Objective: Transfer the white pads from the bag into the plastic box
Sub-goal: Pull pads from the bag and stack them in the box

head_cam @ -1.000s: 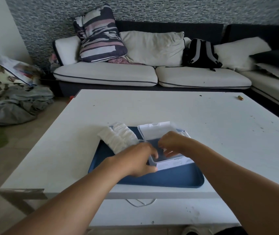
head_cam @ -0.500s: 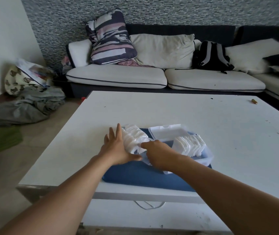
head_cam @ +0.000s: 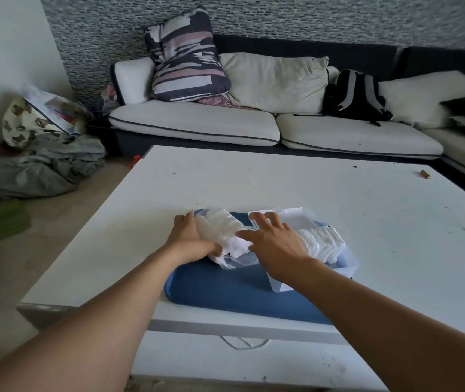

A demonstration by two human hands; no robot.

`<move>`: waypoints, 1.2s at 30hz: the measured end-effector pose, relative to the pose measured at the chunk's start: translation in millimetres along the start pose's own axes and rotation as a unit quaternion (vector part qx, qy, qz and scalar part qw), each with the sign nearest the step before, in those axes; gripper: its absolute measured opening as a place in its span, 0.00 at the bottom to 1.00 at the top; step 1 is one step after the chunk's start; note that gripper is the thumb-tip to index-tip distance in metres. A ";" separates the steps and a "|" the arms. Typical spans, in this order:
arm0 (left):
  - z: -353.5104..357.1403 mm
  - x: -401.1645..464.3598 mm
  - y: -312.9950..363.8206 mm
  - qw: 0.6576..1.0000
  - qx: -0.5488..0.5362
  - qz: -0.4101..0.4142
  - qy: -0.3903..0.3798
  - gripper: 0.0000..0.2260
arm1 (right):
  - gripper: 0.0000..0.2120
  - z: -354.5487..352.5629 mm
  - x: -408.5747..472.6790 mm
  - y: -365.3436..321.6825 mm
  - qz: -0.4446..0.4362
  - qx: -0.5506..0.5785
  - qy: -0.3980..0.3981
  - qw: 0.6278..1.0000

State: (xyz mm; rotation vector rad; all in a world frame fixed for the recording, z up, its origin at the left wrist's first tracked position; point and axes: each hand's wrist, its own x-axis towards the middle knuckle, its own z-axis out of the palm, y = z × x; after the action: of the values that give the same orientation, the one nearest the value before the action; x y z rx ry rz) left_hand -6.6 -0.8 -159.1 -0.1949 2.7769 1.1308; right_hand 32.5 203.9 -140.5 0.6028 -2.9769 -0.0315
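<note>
A clear plastic bag (head_cam: 227, 257) holding a row of white pads (head_cam: 221, 224) lies on the left part of a blue tray (head_cam: 225, 290). My left hand (head_cam: 190, 240) holds the bag's left side, fingers curled over its far edge. My right hand (head_cam: 272, 243) hovers with spread fingers over the bag's right end and the near side of the clear plastic box (head_cam: 347, 264). A stack of white pads (head_cam: 323, 241) stands on edge inside the box. The box's lid (head_cam: 287, 215) lies open behind it.
The tray sits near the front edge of a white table (head_cam: 282, 182). A small brown object (head_cam: 425, 174) lies at the table's far right. A sofa (head_cam: 254, 125) with cushions and a black backpack (head_cam: 355, 94) stands behind. Clothes (head_cam: 36, 165) lie heaped on the floor at left.
Both hands left the box and moved to the bag of pads. My left hand took hold of the bag's left side; my right hand opened and spread over its right end.
</note>
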 end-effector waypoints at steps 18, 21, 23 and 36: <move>-36.9 -26.2 9.1 0.987 -0.027 -0.039 -0.155 0.41 | 0.30 -11.8 -1.9 -9.5 -0.072 0.042 0.015 0.996; -35.4 -30.1 12.6 0.984 0.004 -0.020 -0.177 0.35 | 0.24 -12.2 -1.1 -10.9 -0.071 0.058 0.010 0.996; -33.4 -31.7 13.6 0.982 0.033 -0.009 -0.187 0.36 | 0.19 -13.3 -0.7 -12.1 -0.076 0.073 0.002 0.994; -29.2 -33.5 16.0 0.984 0.080 0.038 -0.157 0.36 | 0.14 -6.7 -0.6 -18.9 -0.074 0.062 -0.015 0.995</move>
State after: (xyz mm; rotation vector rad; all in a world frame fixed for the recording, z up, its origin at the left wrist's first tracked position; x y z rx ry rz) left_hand 21.3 -7.7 -121.5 0.0999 2.5914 0.8598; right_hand 41.1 186.7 -134.7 0.8429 -2.9725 0.1349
